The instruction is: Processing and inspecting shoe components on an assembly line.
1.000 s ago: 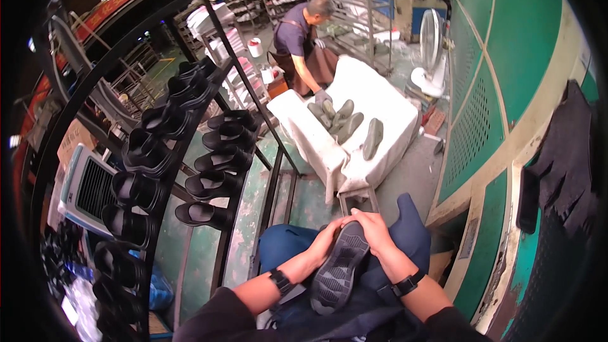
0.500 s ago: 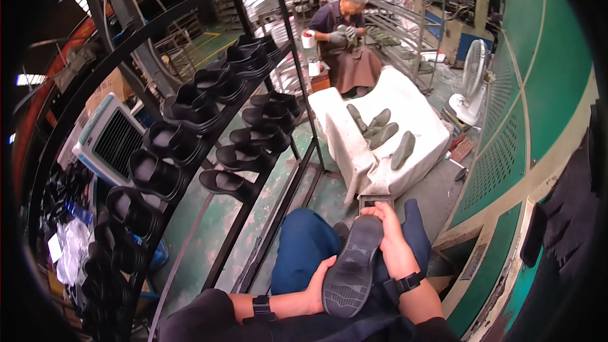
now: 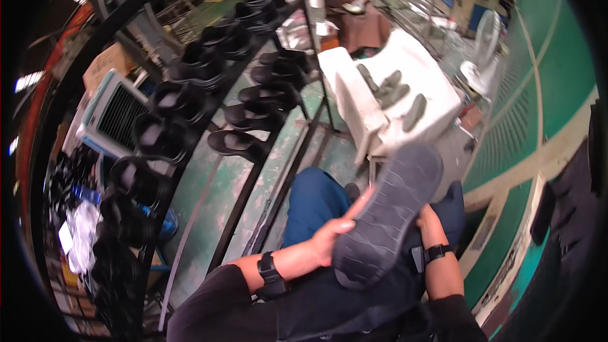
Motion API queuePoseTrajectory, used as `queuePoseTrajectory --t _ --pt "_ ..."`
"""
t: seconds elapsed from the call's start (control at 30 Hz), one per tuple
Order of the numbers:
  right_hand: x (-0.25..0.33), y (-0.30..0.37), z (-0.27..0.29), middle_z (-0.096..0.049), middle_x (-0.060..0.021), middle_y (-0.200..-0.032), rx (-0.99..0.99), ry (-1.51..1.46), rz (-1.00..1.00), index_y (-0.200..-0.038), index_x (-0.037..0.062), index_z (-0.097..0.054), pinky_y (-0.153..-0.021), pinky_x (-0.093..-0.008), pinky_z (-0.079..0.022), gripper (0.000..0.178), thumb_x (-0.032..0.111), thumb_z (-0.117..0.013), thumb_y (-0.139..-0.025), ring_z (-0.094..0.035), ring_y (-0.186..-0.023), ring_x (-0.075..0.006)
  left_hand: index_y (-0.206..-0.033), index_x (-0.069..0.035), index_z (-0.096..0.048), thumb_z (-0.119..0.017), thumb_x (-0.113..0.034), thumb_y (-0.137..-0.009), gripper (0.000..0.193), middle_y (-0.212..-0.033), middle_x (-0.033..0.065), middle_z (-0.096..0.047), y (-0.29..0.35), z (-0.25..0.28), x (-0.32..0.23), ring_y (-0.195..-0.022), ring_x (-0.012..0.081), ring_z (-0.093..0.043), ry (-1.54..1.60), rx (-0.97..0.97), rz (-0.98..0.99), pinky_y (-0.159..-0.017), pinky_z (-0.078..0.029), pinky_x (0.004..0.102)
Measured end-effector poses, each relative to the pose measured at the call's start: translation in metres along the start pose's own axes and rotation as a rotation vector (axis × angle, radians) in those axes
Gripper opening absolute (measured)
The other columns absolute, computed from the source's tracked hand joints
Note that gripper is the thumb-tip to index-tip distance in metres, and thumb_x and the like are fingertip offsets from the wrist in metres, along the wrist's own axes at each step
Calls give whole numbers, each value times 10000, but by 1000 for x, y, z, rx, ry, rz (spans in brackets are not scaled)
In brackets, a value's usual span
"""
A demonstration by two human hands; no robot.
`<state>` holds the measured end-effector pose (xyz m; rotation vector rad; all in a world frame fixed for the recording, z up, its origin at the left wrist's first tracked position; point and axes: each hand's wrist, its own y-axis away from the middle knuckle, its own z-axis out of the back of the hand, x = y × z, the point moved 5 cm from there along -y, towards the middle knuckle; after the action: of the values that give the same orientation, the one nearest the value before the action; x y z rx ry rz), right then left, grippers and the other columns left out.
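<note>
A black shoe (image 3: pixel 387 215) is held up over my lap, sole side toward me, its toe end slanting up to the right. My left hand (image 3: pixel 334 231) grips its left edge, the thumb pressing on the side and the fingers reaching behind it. On the right edge, my right hand (image 3: pixel 432 227) holds it too, with most of its fingers hidden behind the shoe. The sole is slightly smeared by motion. Below it lies my dark-clothed lap, my blue-trousered knee (image 3: pixel 313 206) to its left.
Black shoes (image 3: pixel 237 144) line a black metal rack (image 3: pixel 218 240) at left. Ahead, several grey-green sole-shaped pieces (image 3: pixel 415 112) lie on a white-draped table (image 3: pixel 437 82). Behind it sits a person (image 3: pixel 364 25) holding a light-coloured piece. A green panel (image 3: pixel 551 88) and white fan (image 3: pixel 484 50) stand at right.
The shoe has risen up and to the right, and its sole faces me more fully. Both hands have moved with it. The surroundings have shifted in view as my head turned.
</note>
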<state>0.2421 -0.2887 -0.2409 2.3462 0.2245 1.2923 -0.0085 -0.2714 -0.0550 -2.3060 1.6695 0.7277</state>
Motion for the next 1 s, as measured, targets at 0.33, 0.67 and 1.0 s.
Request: queuePoseTrajectory --t 0.33,0.67,1.0 --pt "48 56 -120 -647 -221 -1053 614 -477 138 -1391 47 -490 -533 -366 -590 1015 830 -626 -761 -696 -819 -310 -1620 -111 -169 -773 -520 -800 1098 -1646 238 -178 25 -11 -86 -1462 514 -287 -74 21 -437 -1090 -395 711" --pt "167 -94 -114 -665 -247 -1203 -93 -462 237 -1323 -67 -494 -771 -410 -611 543 404 -485 -1053 -720 -916 -344 -1586 -9 -220 -815 -446 -730 1130 -1528 410 -296 91 41 -77 -1297 560 -494 -198 -217 -472 -1097 -424 638" --pt "43 18 -200 -640 -253 -1269 680 85 -354 -1462 6 -455 -741 -448 -641 740 606 -400 -1033 -705 -1052 -387 -1604 -77 -205 -851 -403 -656 1192 -1569 222 -336 122 39 -115 -1407 407 -426 -967 -457 -810 -1162 -364 548"
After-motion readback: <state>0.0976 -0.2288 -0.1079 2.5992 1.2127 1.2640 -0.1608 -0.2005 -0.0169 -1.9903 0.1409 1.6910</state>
